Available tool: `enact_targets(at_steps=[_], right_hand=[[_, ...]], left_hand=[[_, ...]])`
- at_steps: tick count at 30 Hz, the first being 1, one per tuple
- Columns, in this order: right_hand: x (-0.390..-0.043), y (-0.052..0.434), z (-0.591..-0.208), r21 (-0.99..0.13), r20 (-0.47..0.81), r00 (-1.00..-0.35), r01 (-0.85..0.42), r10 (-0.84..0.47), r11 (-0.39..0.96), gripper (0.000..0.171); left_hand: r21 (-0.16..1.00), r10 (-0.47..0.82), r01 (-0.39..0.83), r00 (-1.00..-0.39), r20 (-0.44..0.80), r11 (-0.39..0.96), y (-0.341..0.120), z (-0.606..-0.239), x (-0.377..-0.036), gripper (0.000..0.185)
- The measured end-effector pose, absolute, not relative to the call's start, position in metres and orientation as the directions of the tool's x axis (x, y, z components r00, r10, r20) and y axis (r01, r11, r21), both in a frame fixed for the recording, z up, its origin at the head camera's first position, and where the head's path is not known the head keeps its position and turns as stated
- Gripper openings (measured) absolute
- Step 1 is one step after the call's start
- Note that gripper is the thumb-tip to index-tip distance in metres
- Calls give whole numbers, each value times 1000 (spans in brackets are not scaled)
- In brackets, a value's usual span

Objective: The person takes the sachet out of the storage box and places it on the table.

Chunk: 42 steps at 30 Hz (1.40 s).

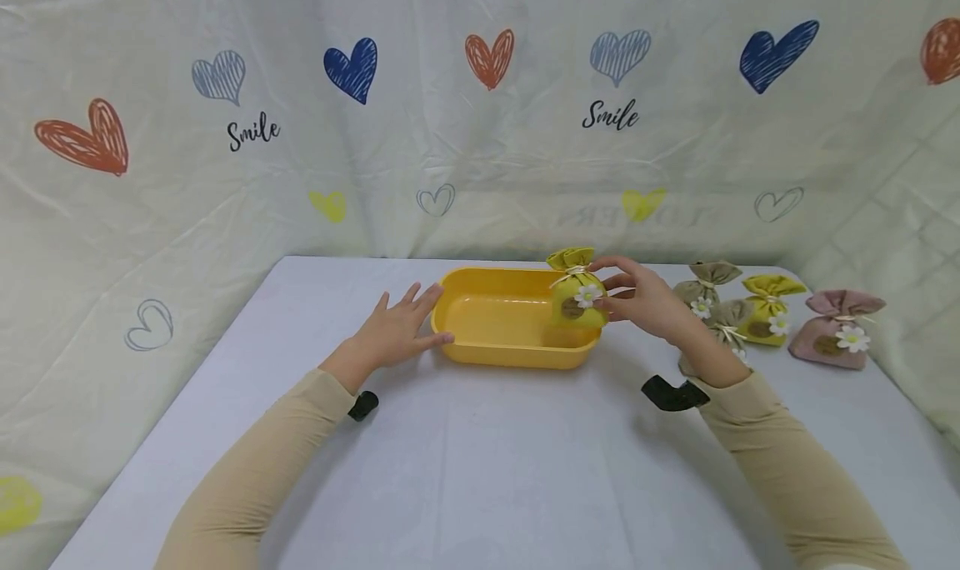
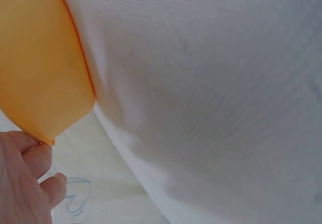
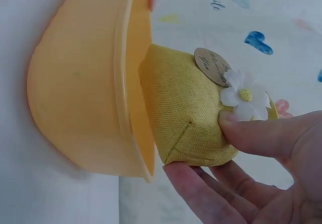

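Observation:
A yellow cloth sachet (image 1: pixel 567 299), tied at the neck and trimmed with a white flower and a round brown tag, is pinched by my right hand (image 1: pixel 643 299). It hangs over the right end of a yellow oblong basin (image 1: pixel 495 357). In the right wrist view the sachet (image 3: pixel 176 98) tilts at the basin's rim, thumb on one side and fingers on the other. My left hand (image 1: pixel 397 328) touches the basin's left end with spread fingers; in the left wrist view its fingertips meet the rim.
On the right of the white table (image 1: pixel 510 470) stand more tied sachets: a pink one (image 1: pixel 817 341), a yellow one (image 1: pixel 767 307) and grey-beige ones (image 1: pixel 705 282), partly hidden by the right forearm. A curtain printed with hearts hangs behind the table.

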State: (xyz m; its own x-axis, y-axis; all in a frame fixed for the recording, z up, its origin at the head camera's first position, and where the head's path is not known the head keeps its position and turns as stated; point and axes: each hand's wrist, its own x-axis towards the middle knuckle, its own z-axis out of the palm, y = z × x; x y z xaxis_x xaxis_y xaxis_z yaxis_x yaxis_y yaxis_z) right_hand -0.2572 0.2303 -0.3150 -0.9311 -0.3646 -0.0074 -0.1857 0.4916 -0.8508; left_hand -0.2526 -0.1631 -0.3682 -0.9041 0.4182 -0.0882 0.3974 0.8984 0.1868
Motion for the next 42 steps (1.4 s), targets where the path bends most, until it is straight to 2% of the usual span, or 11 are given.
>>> enact_targets(at_steps=[7,13,27,34,42], right_hand=[[-254,251,-309,-841,3,-922,-212,-388,498,54],[-246,272,-299,-832,1,-935,-198,-356,519,53],[-229,326,-296,-828,103,-956,-235,-275,509,43],[-224,354,-293,-839,132,-950,-258,-282,479,46],[-216,381,-288,-797,91,-968,-212,-235,566,48]], left_hand=[[185,411,390,-907,-93,902,-163,-367,-253,97],[197,408,384,-908,-99,902,-163,-369,-254,97],[201,408,382,-906,-110,902,-163,-366,-252,97],[206,407,382,-908,-97,901,-163,-367,-252,96],[216,408,379,-907,-105,900,-162,-366,-250,96]])
